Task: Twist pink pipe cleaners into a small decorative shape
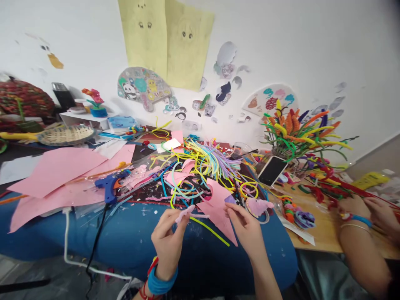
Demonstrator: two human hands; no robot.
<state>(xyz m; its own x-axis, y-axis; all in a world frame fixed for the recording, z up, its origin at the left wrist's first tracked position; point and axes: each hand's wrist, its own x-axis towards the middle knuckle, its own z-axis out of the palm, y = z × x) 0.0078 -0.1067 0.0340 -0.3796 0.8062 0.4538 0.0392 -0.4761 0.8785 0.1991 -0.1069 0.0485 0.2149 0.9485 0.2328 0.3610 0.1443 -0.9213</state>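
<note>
My left hand (168,233) pinches a pale pink-lilac fuzzy piece (185,213) near the front edge of the blue-covered table (134,233). A thin pale stem sticks out from it to the right. My right hand (245,225) is raised to the right of it, thumb and fingertips together; anything between them is too small to name. Behind the hands lies a cut pink sheet (217,200). A pink fuzzy shape (258,206) rests just beyond my right hand. A yellow-green stem (209,230) lies between the hands.
A blue glue gun (109,186) with a black cord lies left, by large pink sheets (59,168). Colourful stems (212,160) are heaped at the middle back. A phone (273,170) leans before a stem bouquet (293,129). Another person's hands (356,210) work at the right.
</note>
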